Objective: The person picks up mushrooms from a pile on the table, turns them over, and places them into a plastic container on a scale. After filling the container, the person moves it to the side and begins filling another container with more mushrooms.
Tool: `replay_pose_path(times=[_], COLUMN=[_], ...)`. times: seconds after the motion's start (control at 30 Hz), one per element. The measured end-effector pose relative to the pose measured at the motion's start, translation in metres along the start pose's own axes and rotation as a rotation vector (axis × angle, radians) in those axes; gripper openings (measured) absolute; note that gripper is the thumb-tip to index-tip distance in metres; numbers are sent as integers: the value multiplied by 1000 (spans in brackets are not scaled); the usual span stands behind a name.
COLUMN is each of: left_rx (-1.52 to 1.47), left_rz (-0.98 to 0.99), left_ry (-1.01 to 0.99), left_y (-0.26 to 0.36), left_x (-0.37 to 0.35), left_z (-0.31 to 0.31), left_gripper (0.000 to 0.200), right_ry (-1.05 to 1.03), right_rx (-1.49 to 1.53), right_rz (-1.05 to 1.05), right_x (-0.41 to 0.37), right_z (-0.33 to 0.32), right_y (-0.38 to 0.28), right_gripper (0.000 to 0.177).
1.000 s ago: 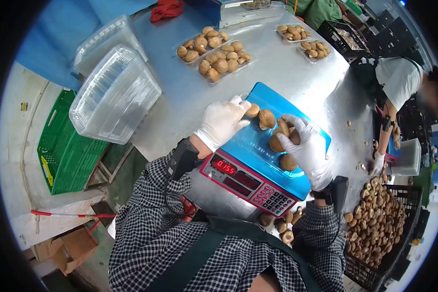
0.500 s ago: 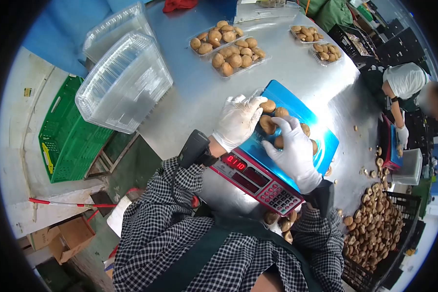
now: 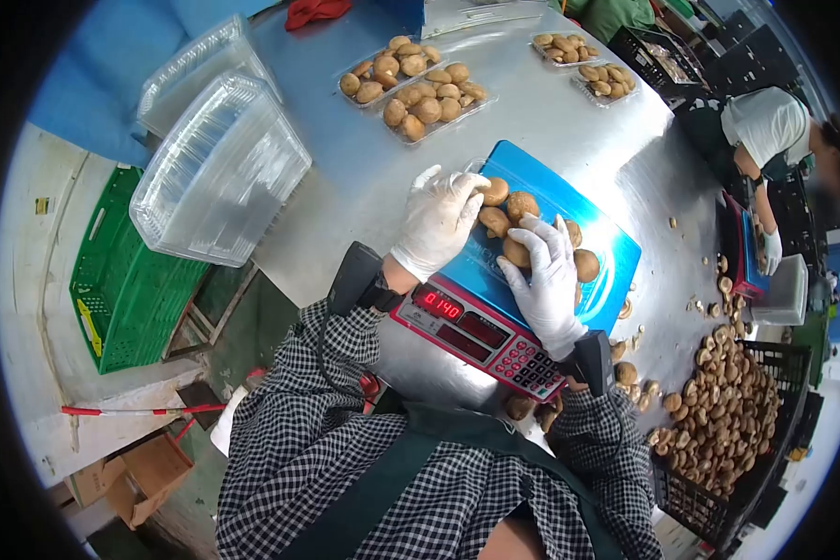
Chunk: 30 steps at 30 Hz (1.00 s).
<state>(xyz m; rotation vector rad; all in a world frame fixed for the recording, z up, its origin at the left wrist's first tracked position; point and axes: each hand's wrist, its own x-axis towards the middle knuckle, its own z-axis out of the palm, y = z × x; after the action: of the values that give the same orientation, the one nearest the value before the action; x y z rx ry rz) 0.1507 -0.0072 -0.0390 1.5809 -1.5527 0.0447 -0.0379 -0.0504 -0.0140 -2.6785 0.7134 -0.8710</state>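
Note:
A scale with a blue platform [image 3: 593, 219] stands in front of me, its red display [image 3: 437, 302] reading 0.140. Several brown mushrooms [image 3: 523, 205] rest in a loose group on the platform. At its left side, my left hand [image 3: 439, 222], in a white glove, has thumb and fingertips closed on the edge of a mushroom [image 3: 493, 192]. My right hand [image 3: 548, 285], gloved too, curls its fingers over another mushroom [image 3: 516, 252] near the middle of the group. Its fingertips partly cover the mushrooms there.
Filled mushroom punnets [image 3: 429, 101] stand at the back of the steel table [image 3: 345, 205]. Stacked clear trays [image 3: 219, 173] are at left, beside a green crate [image 3: 126, 280]. A black crate [image 3: 782, 383] of mushrooms lies at right. Another person [image 3: 765, 126] works at far right.
The display went from 0.110 to 0.140. Both hands remain over the mushrooms, with the fingers slightly shifted. The whole view has moved a little.

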Motion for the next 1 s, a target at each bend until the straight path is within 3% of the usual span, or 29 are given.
replay_pose_path(times=[0.2, 0.37, 0.43, 0.6, 0.73, 0.87, 0.93, 1.0], left_rx=[64, 56, 153, 160, 173, 37, -56, -100], left_rz=[31, -52, 75, 187, 146, 71, 20, -95], left_ry=[-62, -69, 26, -283, -456, -479, -453, -390], left_y=[-1, 9, 12, 13, 3, -2, -1, 12], left_x=[-3, 1, 6, 16, 19, 23, 22, 26], left_z=[2, -5, -4, -9, -13, -20, -24, -32], left_gripper=[14, 26, 38, 43, 44, 44, 43, 44], right_ry=[-128, -106, -135, -129, 57, 173, 310, 503], right_rx=[1, -70, -136, 39, 27, -59, 35, -119], right_rz=[7, 32, 41, 89, 103, 422, 702, 845], right_x=[-3, -11, -6, -7, -34, -105, -148, -225], right_z=[-23, -31, -36, -28, -57, -116, -148, -151], right_y=[-4, 3, -1, 3, 10, 37, 51, 89], right_gripper=[57, 53, 48, 44, 47, 39, 34, 33])
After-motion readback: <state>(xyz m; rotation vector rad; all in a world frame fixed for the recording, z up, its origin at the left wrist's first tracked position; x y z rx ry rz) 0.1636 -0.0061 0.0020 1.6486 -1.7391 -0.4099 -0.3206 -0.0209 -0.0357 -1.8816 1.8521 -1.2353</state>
